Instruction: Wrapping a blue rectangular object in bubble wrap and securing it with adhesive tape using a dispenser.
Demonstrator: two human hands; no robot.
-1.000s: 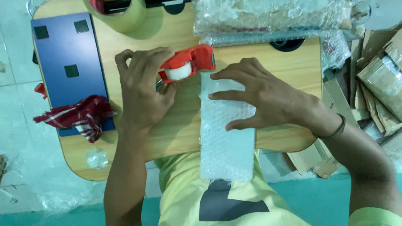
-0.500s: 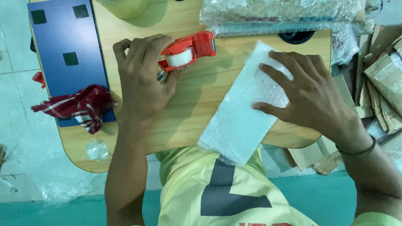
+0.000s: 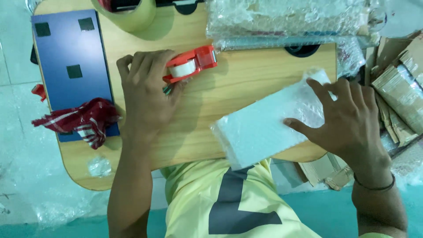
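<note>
Centrally, a rounded wooden lap table (image 3: 246, 83) fills most of the frame, with a flat dark blue panel (image 3: 70, 66) laid along its upper left part and a stack of bubble wrap (image 3: 286, 17) piled along its upper right edge. Cardboard pieces (image 3: 405, 92) are seen beyond the table at the right edge of the frame, and a yellow shirt (image 3: 233, 198) shows at the bottom centre. Lower right of centre, a white bubble-wrapped parcel (image 3: 260, 130) is lying at a slant on the table, its lower corner overhanging the near edge. It is pinned at its upper right end by the right hand (image 3: 348, 123), which is spread open with the fingers flat on the wrap, not curled round it. A wide roll of tan tape (image 3: 132, 15) is cut off by the top edge, and a red and white cloth (image 3: 83, 121) is draped over the lower end of the blue panel. Upper centre, a red tape dispenser (image 3: 191, 65) is gripped by the left hand (image 3: 145, 92), closed about its handle, well apart from the parcel. The step in hand is judged to be the turning and steadying of the wrapped parcel before sealing. The next move would probably require the dispenser to be brought over to a loose edge of the wrap while the parcel is kept pressed flat.
</note>
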